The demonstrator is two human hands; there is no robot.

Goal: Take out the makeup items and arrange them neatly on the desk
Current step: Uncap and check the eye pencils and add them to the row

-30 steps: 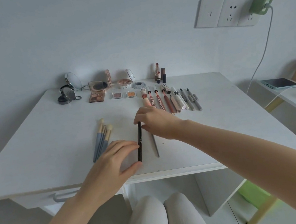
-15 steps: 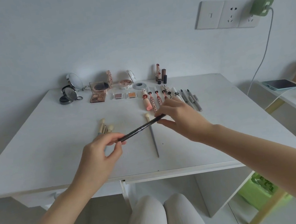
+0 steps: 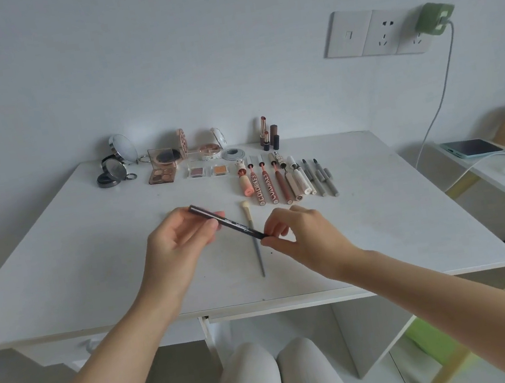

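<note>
Black pencil held above the table

Both hands hold a black pencil [image 3: 228, 223] in the air over the white table [image 3: 57, 253]: the left hand [image 3: 177, 248] pinches its far end, the right hand [image 3: 303, 236] its near end. A brush [image 3: 253, 237] lies beneath

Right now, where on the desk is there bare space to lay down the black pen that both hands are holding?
The black pen could go right of the grey sticks, toward the desk right edge, or on the wide left part in front of the round compacts. The back row, from the compacts to the lipsticks, is crowded. A brush lies under the hands.
</note>
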